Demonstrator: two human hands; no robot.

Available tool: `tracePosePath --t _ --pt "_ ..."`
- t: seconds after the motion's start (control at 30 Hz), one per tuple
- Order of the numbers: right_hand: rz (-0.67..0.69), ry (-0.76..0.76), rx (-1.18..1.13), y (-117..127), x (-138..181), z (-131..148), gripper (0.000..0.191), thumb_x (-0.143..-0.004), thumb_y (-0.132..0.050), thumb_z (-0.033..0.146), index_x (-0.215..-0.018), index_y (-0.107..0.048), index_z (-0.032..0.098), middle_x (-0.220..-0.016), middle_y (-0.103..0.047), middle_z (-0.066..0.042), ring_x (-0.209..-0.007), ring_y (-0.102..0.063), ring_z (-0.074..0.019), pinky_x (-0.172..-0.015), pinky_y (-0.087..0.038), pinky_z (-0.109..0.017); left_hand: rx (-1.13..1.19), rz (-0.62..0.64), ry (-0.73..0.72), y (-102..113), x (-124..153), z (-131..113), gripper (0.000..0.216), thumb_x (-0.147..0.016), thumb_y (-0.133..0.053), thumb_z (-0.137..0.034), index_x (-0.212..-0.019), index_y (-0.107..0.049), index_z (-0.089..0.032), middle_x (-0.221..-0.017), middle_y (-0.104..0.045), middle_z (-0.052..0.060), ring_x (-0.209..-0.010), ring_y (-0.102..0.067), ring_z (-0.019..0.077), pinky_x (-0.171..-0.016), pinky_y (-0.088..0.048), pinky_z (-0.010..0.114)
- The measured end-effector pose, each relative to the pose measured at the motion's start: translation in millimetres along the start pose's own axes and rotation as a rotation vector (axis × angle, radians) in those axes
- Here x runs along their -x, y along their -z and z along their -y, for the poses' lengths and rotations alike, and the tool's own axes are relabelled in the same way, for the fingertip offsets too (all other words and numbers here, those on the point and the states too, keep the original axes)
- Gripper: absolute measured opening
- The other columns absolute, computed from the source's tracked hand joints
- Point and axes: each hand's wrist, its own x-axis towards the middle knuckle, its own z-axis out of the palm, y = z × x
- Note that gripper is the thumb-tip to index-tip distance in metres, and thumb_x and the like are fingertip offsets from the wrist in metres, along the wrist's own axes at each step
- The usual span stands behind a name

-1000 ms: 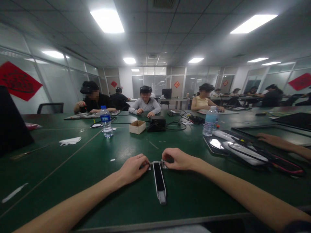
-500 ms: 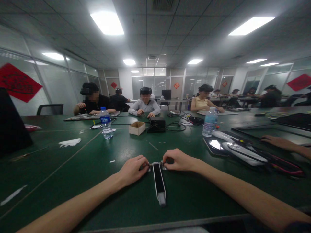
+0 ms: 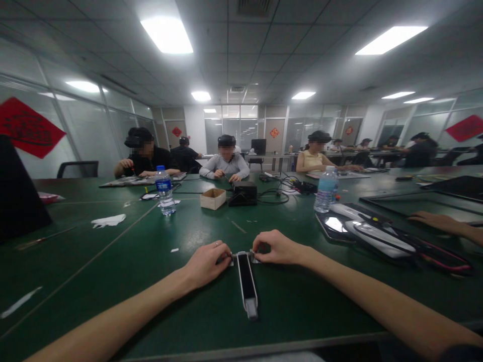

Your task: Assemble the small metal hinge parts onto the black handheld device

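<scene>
A slim device (image 3: 247, 281) lies lengthwise on the green table in front of me, with a black face, a white rim and a grey near end. Small shiny metal parts stick out at both sides of its far end. My left hand (image 3: 209, 262) is closed, its thumb and fingertips pinching the metal part on the left side. Across from it my right hand (image 3: 277, 247) pinches the metal part (image 3: 253, 258) on the right. My fingers hide much of both parts, so their exact kind is unclear.
Water bottles (image 3: 165, 190) (image 3: 325, 191) stand left and right beyond my hands. A small open box (image 3: 213, 199) sits by a black box (image 3: 242, 194) with cables. White handheld devices (image 3: 379, 238) lie at right, near a co-worker's hand (image 3: 437, 221). Several people sit farther off.
My hands and the slim device stay in place. At the right, the co-worker's hand has shifted slightly rightward, and the person in the yellow top has stretched an arm outward.
</scene>
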Motion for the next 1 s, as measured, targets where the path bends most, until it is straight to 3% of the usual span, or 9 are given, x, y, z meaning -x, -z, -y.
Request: tracePosePath --t 0.43,0.67,1.0 --pt "0.011 0.032 0.057 -0.4 0.7 0.3 0.014 -0.090 -0.058 0.022 -0.092 -0.069 0.015 -0.101 -0.066 -0.009 -0.095 -0.061 -0.0189 -0.086 -0.048 -0.033 -0.008 0.007 0.007 2.8 0.2 -4.2 0.011 -0.091 -0.053 -0.024 -0.095 -0.062 -0.019 -0.091 -0.064 0.003 -0.075 -0.061 0.0166 -0.068 -0.047 0.026" --pt "-0.033 0.054 0.016 -1.0 1.7 -0.5 0.007 -0.087 -0.060 0.021 -0.087 -0.065 0.016 -0.103 -0.064 -0.008 -0.097 -0.060 -0.0189 -0.088 -0.049 -0.034 -0.004 -0.009 -0.005 2.2 0.4 -3.2 0.012 -0.090 -0.052 -0.024 -0.095 -0.062 -0.020 -0.090 -0.065 0.003 -0.075 -0.062 0.0166 -0.069 -0.048 0.026" --pt "-0.001 0.026 -0.001 -1.2 2.9 -0.8 0.013 -0.082 -0.066 0.022 -0.092 -0.062 0.016 -0.104 -0.061 -0.007 -0.097 -0.058 -0.0186 -0.088 -0.049 -0.033 0.001 -0.003 -0.008 1.2 0.4 -1.7 0.011 -0.091 -0.053 -0.023 -0.095 -0.062 -0.019 -0.089 -0.064 0.003 -0.076 -0.062 0.0179 -0.069 -0.047 0.027"
